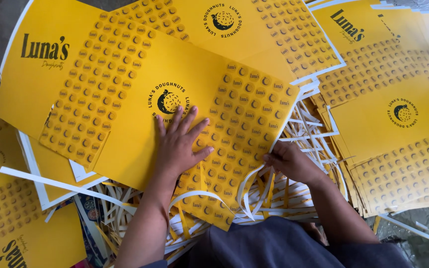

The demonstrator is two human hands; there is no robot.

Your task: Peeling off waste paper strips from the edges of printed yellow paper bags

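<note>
Dark lap (274, 243) below; left hand (177, 144) spread flat on yellow printed sheet (125, 99), right hand (289, 161) pinching its edge over white trim strips (254, 193).

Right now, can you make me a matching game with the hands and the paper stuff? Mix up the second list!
1. left hand
2. right hand
3. white paper strips
4. stack of yellow sheets

a. piled at the far right
b. pinching the sheet's edge
c. flat on the yellow printed sheet
d. tangled in a heap under the sheet

Pairs: 1-c, 2-b, 3-d, 4-a
</note>
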